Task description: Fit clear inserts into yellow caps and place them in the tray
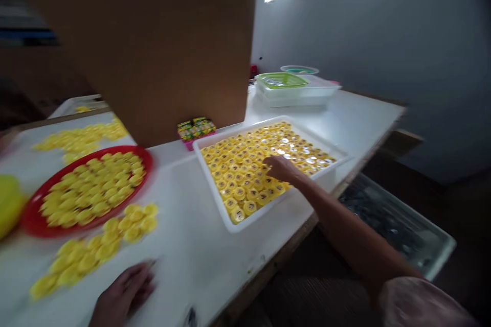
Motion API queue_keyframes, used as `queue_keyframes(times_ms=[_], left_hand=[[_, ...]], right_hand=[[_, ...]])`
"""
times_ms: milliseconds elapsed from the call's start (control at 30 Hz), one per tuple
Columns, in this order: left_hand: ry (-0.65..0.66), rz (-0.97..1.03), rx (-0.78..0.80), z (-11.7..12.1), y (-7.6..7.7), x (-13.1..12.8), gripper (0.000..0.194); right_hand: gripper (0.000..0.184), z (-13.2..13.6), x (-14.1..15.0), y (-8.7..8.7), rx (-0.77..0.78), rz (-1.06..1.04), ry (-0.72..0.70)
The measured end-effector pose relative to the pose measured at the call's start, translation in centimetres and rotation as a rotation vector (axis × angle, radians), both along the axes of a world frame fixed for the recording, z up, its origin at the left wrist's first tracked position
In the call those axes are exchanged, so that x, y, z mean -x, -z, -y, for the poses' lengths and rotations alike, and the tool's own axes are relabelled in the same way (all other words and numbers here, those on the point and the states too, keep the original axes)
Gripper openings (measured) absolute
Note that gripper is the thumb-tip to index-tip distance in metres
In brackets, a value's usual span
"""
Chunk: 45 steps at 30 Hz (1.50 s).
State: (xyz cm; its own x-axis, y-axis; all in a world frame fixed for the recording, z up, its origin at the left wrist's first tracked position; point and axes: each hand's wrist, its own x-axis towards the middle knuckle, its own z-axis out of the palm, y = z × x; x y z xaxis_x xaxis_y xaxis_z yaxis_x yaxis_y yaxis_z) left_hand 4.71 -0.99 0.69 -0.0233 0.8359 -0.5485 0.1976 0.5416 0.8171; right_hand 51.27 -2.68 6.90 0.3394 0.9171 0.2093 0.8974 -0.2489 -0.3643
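My right hand point(283, 168) reaches over a white tray point(215, 199) filled with round yellow pieces point(240, 176) that have small dark prints on top. Its fingers are bent together and point down at the pieces; whether one is pinched between them is hidden. Low on the white table, my left hand point(126, 288) is curled and somewhat blurred, and I cannot make out anything inside it. Beyond it lies a cluster of plain yellow pieces point(90, 255). Behind that cluster, a red plate point(32, 219) carries many more of them.
A large brown board point(172, 51) stands upright at the back, with a pink box point(188, 144) of small packets before it. White containers point(299, 94) with a green tray point(284, 80) sit far right. A bin point(441, 245) of dark items is below the table edge point(299, 237).
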Motion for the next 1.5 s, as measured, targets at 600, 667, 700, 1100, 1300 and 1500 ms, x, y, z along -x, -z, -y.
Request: queue_keyframes(times_ms=[600,667,700,1100,1300,1500], left_hand=[[0.138,0.067,-0.175,1.4,0.0,0.0,0.035],[0.15,0.054,-0.194,1.5,0.2,0.0,0.033],[0.156,0.044,-0.205,1.6,0.3,0.0,0.032],[0.256,0.024,-0.266,1.5,0.5,0.3,0.03],[0.623,-0.076,-0.403,2.4,-0.7,0.5,0.013],[0.696,-0.138,-0.392,3.2,-1.3,0.5,0.013]], right_hand=[[0.02,6.9,26.0,3.4,0.325,-0.276,-1.02],[0.015,6.9,26.0,3.9,0.341,-0.298,-1.003],[0.014,6.8,25.9,3.9,0.343,-0.31,-0.991],[0.022,5.1,27.2,4.3,0.299,-0.271,-0.872],[0.023,4.8,28.5,4.5,0.283,-0.293,-0.805],[0.016,4.9,29.6,5.0,0.263,-0.482,-0.701]])
